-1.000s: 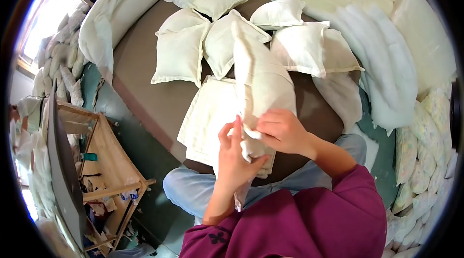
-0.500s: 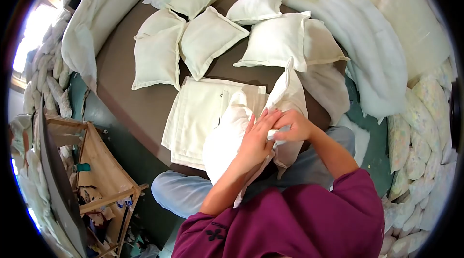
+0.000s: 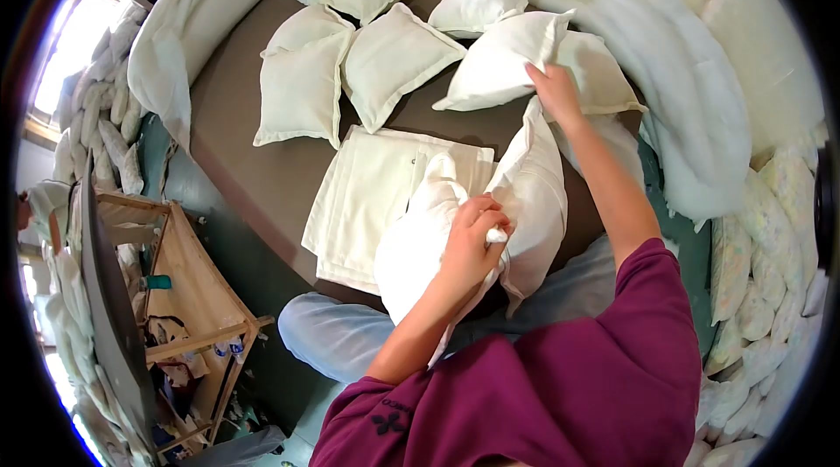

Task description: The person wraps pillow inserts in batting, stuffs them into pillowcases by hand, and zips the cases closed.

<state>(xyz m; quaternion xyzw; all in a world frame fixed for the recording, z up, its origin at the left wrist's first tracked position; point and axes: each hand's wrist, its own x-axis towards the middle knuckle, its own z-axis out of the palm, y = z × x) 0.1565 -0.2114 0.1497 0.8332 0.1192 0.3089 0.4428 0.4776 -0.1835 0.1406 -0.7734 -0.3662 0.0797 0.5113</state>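
My left hand [image 3: 475, 244] is closed around gathered white cloth of a cushion cover [image 3: 407, 253] bunched over my lap. A small white tuft shows between its fingers. The cover bulges on the left and rises to a pointed corner [image 3: 531, 130] on the right; what is inside it is hidden. My right hand [image 3: 555, 93] reaches forward, its fingers closed on the near right edge of a plump white cushion [image 3: 503, 60], which tilts up slightly. Just left of the bunched cover lies a flat stack of folded white covers [image 3: 367, 205].
Several other filled cushions [image 3: 302, 87] lie across the brown work surface [image 3: 232, 143]. A roll of white batting [image 3: 210, 12] is at the back left, with more batting [image 3: 674, 100] at the right. Stacked stuffed bags [image 3: 744, 283] line the right side. A wooden frame [image 3: 197, 292] stands left.
My right hand has left the cloth beside my left hand and moved forward to the back right cushion, whose near edge has risen. My left hand keeps hold of the cover.
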